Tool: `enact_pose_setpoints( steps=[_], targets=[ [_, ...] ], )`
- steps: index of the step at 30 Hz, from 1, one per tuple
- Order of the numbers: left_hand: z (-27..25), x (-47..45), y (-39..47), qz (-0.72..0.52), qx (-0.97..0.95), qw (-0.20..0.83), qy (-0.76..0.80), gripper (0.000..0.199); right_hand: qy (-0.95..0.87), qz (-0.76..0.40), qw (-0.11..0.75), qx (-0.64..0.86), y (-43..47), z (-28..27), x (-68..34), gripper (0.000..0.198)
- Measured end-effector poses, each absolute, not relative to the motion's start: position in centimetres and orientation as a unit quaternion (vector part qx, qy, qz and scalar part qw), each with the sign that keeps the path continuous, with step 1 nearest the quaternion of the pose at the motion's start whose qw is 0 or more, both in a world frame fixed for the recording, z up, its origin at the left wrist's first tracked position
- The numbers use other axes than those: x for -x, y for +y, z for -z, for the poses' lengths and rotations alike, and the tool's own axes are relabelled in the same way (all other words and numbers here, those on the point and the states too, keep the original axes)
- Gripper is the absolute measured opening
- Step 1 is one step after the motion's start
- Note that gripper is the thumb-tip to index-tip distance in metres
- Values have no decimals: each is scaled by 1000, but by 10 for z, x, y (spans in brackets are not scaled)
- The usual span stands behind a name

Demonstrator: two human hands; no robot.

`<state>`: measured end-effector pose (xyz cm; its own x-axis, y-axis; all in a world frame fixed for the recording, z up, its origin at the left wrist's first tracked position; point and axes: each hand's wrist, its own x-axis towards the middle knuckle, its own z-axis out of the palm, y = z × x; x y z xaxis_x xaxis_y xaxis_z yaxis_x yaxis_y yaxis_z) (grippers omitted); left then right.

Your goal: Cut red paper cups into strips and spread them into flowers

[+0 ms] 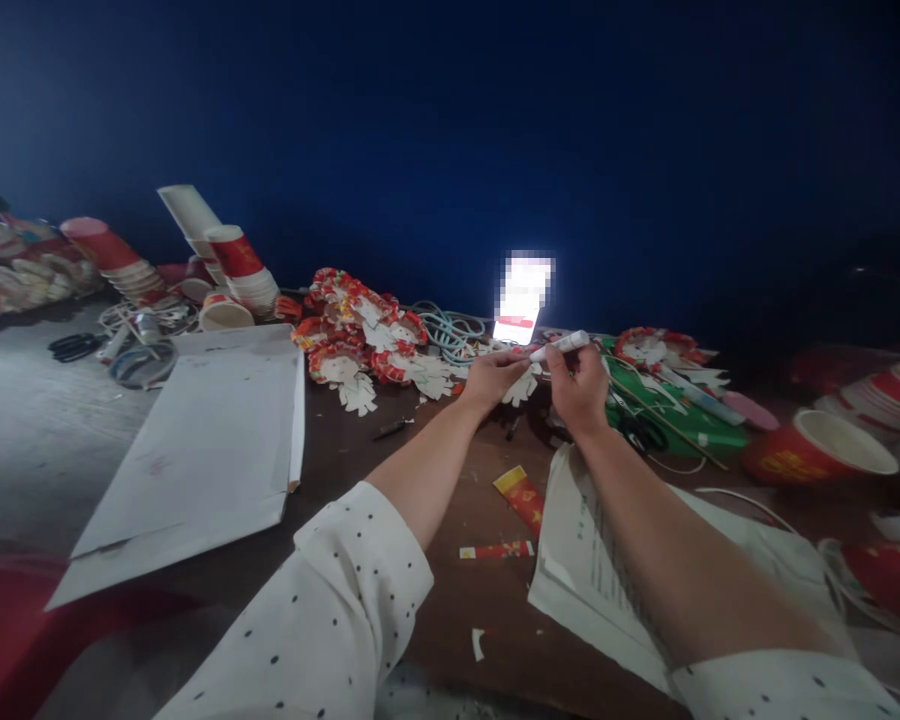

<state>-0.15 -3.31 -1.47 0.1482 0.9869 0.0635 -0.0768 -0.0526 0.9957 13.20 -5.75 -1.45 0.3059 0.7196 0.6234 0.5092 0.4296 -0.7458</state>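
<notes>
My right hand [581, 388] grips a thick white marker pen [566, 345], which lies almost level and points left. The fingers of my left hand [497, 380] are closed together at the pen's left end; what they pinch is too small to make out. Just below those fingers a white cut-paper piece with a jagged edge [521, 388] shows; I cannot tell whether the left hand touches it. Behind both hands a phone with a bright screen [516, 325] stands upright.
Red-and-white paper-cup crafts [360, 335] lie heaped left of my hands. Stacked paper cups [244, 270] lean farther left, beside white boards [210, 430]. Scissors [641, 432] lie on a green sheet [709, 430] at right. Printed papers [592, 560] sit under my right forearm. Red paper scraps [521, 497] dot the brown table [420, 610].
</notes>
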Motion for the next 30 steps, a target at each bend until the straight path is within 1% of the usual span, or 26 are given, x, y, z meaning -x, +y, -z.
enact_pose_setpoints(
  steps=[6, 12, 15, 19, 21, 25, 30],
  targets=[
    [13, 1, -35, -491, -539, 541, 420, 14, -557, -57, 610, 561, -61, 9, -131, 31],
    [14, 3, -37, -492, -535, 549, 413, 20, -487, -54, 621, 612, -57, 6, -137, 33],
    [14, 3, -36, -496, -540, 558, 389, 18, -481, -62, 628, 609, -57, 7, -138, 35],
    [16, 3, -33, -497, -539, 579, 356, 21, -470, -71, 644, 599, -54, 10, -140, 36],
    [17, 2, -32, -493, -534, 586, 358, 23, -454, -89, 664, 587, -51, 12, -141, 37],
    [18, 3, -32, -482, -548, 574, 372, 25, -424, -171, 710, 536, -46, 14, -142, 39],
    [18, 3, -31, -480, -554, 560, 386, 24, -396, -209, 724, 525, -46, 12, -140, 40]
  ],
)
